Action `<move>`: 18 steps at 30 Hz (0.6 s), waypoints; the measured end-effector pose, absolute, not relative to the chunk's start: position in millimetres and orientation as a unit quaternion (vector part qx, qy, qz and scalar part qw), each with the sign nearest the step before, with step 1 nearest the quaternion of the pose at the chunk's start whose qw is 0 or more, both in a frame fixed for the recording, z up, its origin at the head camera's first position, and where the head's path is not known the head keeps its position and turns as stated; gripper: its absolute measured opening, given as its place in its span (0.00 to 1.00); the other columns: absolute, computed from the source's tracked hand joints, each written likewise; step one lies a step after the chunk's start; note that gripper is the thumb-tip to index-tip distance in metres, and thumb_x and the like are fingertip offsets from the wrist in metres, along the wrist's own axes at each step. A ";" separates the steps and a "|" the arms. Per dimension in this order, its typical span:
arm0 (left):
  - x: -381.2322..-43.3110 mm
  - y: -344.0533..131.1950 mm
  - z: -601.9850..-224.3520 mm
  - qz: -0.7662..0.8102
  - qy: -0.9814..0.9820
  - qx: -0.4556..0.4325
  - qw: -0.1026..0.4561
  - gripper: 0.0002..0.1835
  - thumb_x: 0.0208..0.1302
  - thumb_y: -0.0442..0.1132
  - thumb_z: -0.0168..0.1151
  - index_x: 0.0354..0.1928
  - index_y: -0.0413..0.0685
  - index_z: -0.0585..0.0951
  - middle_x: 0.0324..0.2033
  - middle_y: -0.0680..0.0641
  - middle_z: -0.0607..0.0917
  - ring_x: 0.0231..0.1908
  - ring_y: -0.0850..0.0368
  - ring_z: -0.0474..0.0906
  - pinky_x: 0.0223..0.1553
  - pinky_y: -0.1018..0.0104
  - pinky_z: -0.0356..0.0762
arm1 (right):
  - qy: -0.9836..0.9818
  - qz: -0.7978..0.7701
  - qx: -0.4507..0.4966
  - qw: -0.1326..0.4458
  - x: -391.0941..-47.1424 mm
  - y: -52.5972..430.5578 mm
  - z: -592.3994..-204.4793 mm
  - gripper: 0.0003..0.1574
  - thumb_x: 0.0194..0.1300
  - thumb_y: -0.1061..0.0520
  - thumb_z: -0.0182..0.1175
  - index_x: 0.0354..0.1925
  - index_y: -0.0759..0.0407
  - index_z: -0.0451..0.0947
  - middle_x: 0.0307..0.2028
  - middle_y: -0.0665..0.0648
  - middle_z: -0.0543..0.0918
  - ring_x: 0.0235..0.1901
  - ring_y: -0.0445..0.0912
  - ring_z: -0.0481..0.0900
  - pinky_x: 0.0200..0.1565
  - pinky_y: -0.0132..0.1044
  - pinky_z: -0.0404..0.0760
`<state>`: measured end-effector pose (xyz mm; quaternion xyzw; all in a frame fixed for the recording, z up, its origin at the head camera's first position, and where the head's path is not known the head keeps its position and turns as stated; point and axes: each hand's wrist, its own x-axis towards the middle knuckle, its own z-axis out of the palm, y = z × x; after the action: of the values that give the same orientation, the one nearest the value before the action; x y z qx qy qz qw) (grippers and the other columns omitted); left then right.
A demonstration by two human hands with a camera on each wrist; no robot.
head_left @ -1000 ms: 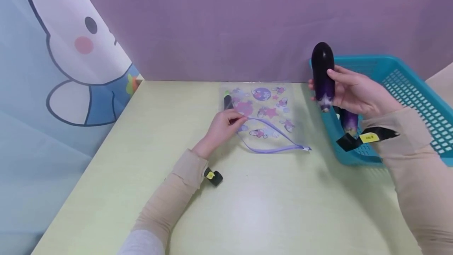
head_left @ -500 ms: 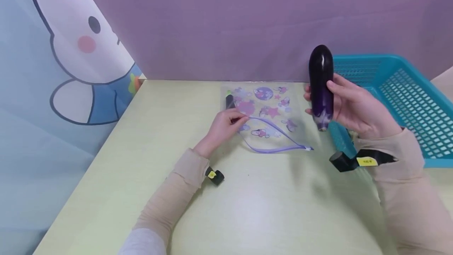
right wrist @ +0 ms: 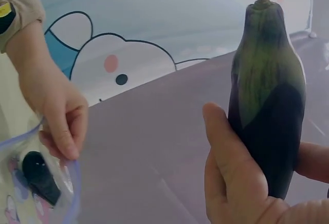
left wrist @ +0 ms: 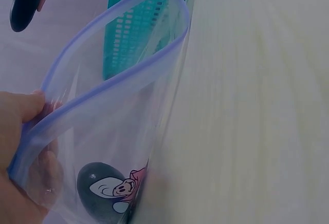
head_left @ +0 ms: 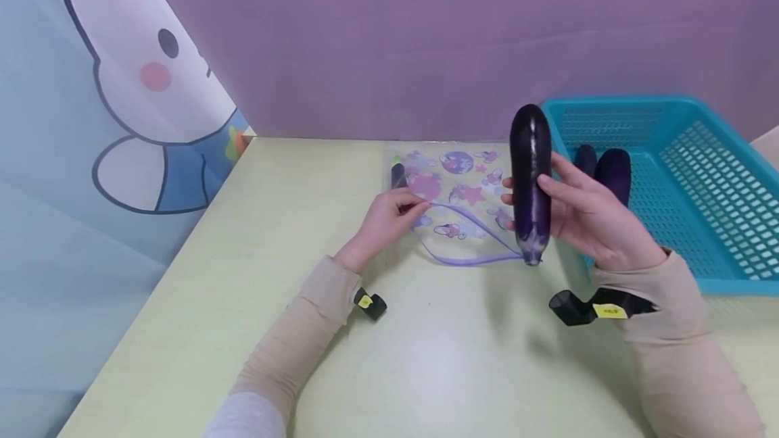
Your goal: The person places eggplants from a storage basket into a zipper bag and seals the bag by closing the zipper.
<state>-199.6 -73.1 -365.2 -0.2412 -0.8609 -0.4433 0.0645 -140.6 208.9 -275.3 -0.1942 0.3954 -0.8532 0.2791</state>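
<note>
My right hand [head_left: 599,222] grips a dark purple eggplant [head_left: 531,174] in the air, its stem end pointing down and toward me. In the head view it overlaps the right edge of a clear zip bag [head_left: 468,192] with cartoon prints. My left hand [head_left: 386,218] pinches the purple zip edge at the bag's left, and the mouth gapes, as the left wrist view shows. Inside the bag lies a dark, rounded, eggplant-like thing [left wrist: 97,185], partly behind the print. The right wrist view shows the held eggplant's greenish stem end, with fingers and thumb around its body.
A teal plastic basket [head_left: 739,287] stands at the right, holding a thick eggplant [head_left: 613,174] and a narrower dark one [head_left: 585,159]. The pale table [head_left: 426,363] meets a purple wall [head_left: 389,46] at the back. A cartoon-printed cloth [head_left: 49,255] hangs at the left.
My right hand has carried the eggplant left and toward me, away from the basket to the bag's right edge. My left hand keeps its pinch on the bag in the same place.
</note>
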 end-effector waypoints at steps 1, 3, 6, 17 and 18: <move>-199.7 -73.0 -365.0 -0.444 -0.861 -0.241 0.066 0.09 0.64 0.36 0.61 0.39 0.38 0.85 0.29 0.45 0.82 0.25 0.60 0.69 0.27 0.75 0.68 | 0.410 -0.848 -0.186 0.278 -140.8 206.7 -276.7 0.33 0.75 0.63 0.34 0.72 0.44 0.41 0.54 0.62 0.73 0.52 0.53 0.79 0.52 0.53 0.77; -200.5 -72.6 -364.7 -0.445 -0.860 -0.242 0.069 0.08 0.63 0.36 0.61 0.39 0.38 0.86 0.29 0.45 0.82 0.25 0.60 0.69 0.26 0.75 0.68 | 0.440 -0.836 -0.172 0.279 -141.6 201.3 -280.0 0.32 0.75 0.62 0.37 0.71 0.44 0.42 0.53 0.61 0.73 0.52 0.52 0.79 0.51 0.52 0.78; -201.9 -72.3 -364.2 -0.445 -0.857 -0.248 0.076 0.08 0.63 0.35 0.61 0.38 0.38 0.85 0.28 0.45 0.81 0.24 0.61 0.69 0.26 0.75 0.68 | 0.464 -0.823 -0.154 0.290 -142.2 192.6 -285.8 0.34 0.74 0.62 0.40 0.71 0.45 0.41 0.54 0.60 0.75 0.52 0.52 0.80 0.50 0.51 0.79; -202.6 -72.5 -367.2 -0.441 -0.855 -0.260 0.087 0.08 0.63 0.35 0.61 0.37 0.37 0.85 0.27 0.44 0.81 0.24 0.60 0.69 0.27 0.74 0.68 | 0.479 -0.788 -0.147 0.359 -136.6 169.8 -296.8 0.40 0.74 0.58 0.42 0.74 0.50 0.33 0.53 0.58 0.76 0.51 0.48 0.79 0.50 0.51 0.79; -202.6 -72.4 -367.9 -0.440 -0.855 -0.260 0.088 0.08 0.63 0.35 0.61 0.37 0.37 0.85 0.27 0.44 0.81 0.24 0.60 0.69 0.27 0.74 0.68 | 0.475 -0.787 -0.147 0.366 -136.0 168.6 -297.1 0.40 0.75 0.58 0.42 0.74 0.51 0.32 0.53 0.58 0.77 0.51 0.48 0.79 0.50 0.51 0.79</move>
<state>-202.6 -72.4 -367.9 -0.2603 -0.8550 -0.4400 0.0875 -136.0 168.6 -297.1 -0.1466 0.4747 -0.7871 0.3657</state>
